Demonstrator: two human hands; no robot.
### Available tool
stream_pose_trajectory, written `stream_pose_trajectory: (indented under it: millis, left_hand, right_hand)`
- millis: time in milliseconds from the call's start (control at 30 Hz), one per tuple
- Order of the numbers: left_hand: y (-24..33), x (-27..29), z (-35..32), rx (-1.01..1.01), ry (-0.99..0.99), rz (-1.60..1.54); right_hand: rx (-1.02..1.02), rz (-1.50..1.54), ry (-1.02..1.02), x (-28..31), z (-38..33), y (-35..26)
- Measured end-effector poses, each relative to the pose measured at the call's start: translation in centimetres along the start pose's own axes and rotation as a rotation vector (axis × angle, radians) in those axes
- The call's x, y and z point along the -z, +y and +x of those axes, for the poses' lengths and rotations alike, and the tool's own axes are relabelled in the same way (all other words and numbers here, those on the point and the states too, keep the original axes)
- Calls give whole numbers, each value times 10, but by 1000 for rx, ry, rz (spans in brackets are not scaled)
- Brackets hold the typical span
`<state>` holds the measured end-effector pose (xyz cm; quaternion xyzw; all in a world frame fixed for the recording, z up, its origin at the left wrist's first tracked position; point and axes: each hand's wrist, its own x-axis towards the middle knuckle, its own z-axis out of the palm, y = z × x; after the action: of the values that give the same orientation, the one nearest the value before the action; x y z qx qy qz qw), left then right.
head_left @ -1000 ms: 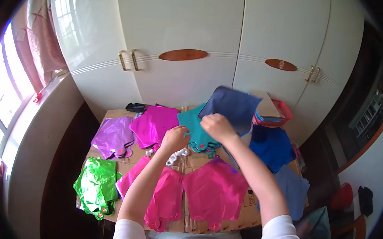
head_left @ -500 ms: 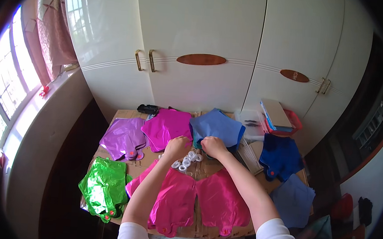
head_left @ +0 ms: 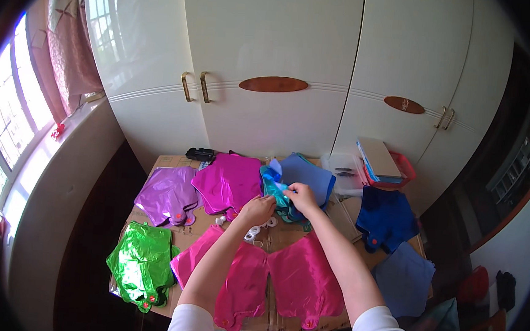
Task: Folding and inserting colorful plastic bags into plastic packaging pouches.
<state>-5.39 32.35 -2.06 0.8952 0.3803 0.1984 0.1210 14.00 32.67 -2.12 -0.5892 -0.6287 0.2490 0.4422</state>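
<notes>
A stack of flat foil balloons [head_left: 313, 176], matte blue on top, lies at the back middle of the table. Its near left part is folded up, and shiny teal foil [head_left: 271, 182] shows there. My right hand [head_left: 301, 199] is closed on the folded foil, thumb and fingers pinched. Just to its left, my left hand [head_left: 258, 210] is closed, its fingertips against the teal foil's lower edge; its grip is partly hidden. Below the hands lie several white ribbon rolls [head_left: 252, 233], partly covered by my left wrist. A magenta foil balloon stack [head_left: 230, 178] is beside my left hand.
Pink foil balloons [head_left: 306, 279] lie in front, under my forearms. Purple [head_left: 166, 192] and green balloons [head_left: 142, 258] are at the left, dark blue ones [head_left: 384, 214] at the right. A red basket [head_left: 407, 169] and a clear box [head_left: 345, 165] stand near the cabinet [head_left: 274, 37].
The near left part of the blue stack has been folded up, exposing teal foil. My left hand has moved slightly right and nearer; my right hand has shifted a little to the right.
</notes>
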Motion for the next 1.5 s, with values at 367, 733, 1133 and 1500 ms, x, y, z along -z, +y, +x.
stream_pose_trajectory:
  millis: [367, 733, 1133, 1500]
  left_hand:
    - [8, -4, 2, 29, -114, 143]
    - [-32, 82, -65, 229, 286, -21]
    - [-56, 117, -139, 605, 146, 47]
    - [-61, 84, -127, 377, 347, 33]
  right_hand:
    - [93, 83, 759, 188, 53, -49]
    - [1241, -651, 236, 26, 54, -164]
    - [1027, -665, -503, -128, 7, -108]
    - [323, -243, -363, -134, 7, -103]
